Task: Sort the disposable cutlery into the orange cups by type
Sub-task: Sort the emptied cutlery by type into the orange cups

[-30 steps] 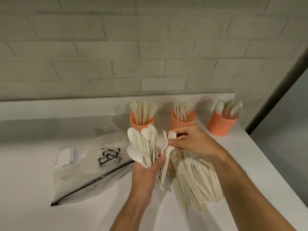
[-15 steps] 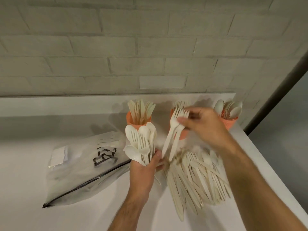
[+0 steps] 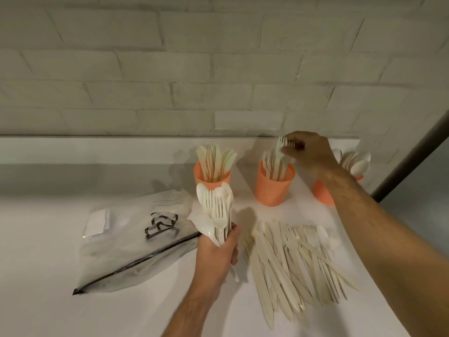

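2 hands, each gripping smooth plastic forks; perforated orange cups.

Two bare forearms, no sleeves, no watch, no rings or gloves. Left hand on a forearm entering from 6 o'clock, fine hair along it. Right hand on a longer, hairier forearm entering from 4 o'clock.
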Motion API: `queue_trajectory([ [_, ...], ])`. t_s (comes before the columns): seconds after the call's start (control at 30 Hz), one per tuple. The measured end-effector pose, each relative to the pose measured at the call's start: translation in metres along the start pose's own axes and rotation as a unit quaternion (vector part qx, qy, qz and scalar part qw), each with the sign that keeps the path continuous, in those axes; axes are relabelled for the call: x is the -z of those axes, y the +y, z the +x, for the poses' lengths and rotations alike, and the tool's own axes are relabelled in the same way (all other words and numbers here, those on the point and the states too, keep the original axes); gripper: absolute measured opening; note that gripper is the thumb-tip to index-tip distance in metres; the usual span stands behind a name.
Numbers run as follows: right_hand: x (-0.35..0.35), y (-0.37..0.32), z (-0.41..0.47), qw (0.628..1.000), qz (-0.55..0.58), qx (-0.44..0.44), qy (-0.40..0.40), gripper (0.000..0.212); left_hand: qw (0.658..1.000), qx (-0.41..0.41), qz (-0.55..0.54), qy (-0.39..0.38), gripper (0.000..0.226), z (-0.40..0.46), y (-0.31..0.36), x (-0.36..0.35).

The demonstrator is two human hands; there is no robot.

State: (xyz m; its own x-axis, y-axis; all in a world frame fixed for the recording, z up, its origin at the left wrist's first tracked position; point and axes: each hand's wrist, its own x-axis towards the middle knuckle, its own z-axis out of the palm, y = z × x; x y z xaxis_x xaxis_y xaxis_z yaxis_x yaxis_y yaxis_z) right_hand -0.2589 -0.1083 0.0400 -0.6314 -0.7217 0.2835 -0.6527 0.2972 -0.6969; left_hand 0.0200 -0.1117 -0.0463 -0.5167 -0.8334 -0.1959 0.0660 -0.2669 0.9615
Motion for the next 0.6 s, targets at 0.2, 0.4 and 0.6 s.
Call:
queue_trajectory([
  [0.2,0.004,-0.004,-0.007,1.0,-0.029,0.001,-0.003,0.027,1.0,-0.012,0.02,-0.003,0.004,-0.004,0.004,0.0],
  [0.4,0.021,-0.085,-0.062,0.973,0.046,0.139,-0.178,0.041,0.997,-0.028,0.068,-0.03,0.011,-0.008,0.006,-0.003],
  [0.6,0.007,-0.109,-0.093,0.91,-0.093,0.218,-0.339,0.056,0.994,-0.026,0.081,-0.065,0.007,-0.012,0.01,-0.004],
])
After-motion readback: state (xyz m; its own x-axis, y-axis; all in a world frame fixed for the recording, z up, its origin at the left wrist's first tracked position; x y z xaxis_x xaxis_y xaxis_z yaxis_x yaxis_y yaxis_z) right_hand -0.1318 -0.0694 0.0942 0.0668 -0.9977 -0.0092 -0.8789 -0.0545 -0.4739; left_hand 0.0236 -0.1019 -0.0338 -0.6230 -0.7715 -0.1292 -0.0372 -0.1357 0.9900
